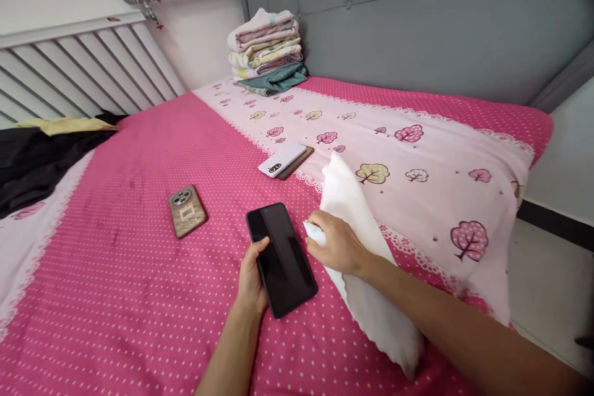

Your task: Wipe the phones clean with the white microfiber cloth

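Note:
A black smartphone is tilted screen-up over the pink bed, gripped at its left edge by my left hand. The thumb lies on the front of the screen, and the other fingers are hidden behind the phone. To the right of the phone, my right hand is closed on a white cloth. One bunched bit of cloth sticks out between thumb and fingers, while the rest drapes down past the wrist. The cloth and the phone are apart.
A brown-backed phone lies to the left. Further back, a pale lilac phone rests partly over a brown flat item. Folded bedding is stacked by the grey headboard. Dark clothes lie near the radiator.

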